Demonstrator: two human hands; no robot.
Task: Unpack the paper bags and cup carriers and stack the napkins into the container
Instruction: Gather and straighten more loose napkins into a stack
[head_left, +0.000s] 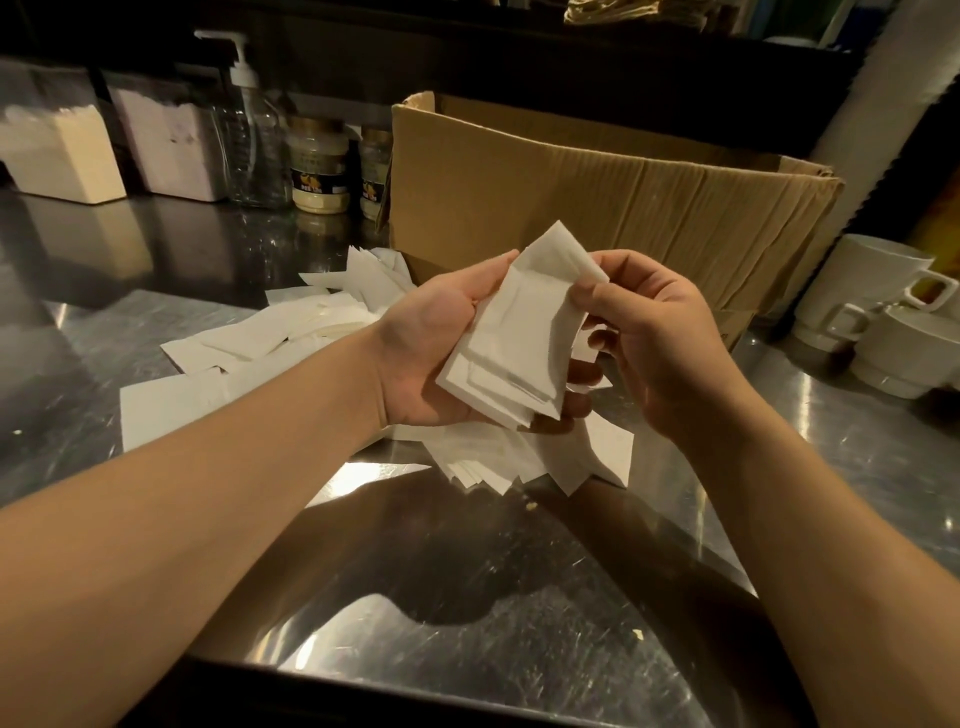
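The person is gathering napkins into a neat bundle. The left hand (441, 353) lies palm up with a small stack of napkins (511, 343) resting across it, thumb and fingers curled round the stack's edges. The right hand (649, 332) pinches the stack's upper corner, fingers closed on the paper. More loose napkins (291, 338) lie scattered on the steel surface (467, 597) just beneath and beyond the hands, toward its middle. A cardboard box (597, 197) stands open behind them toward the far edge, and white cups (883, 312) sit at the right edge. At the far left corner stand containers of napkins (62, 156), near a pump bottle (254, 135).

My guess is the step is squaring up the handful. Next would come carrying it to a container at the far left, which calls for keeping the edges aligned so nothing slips.
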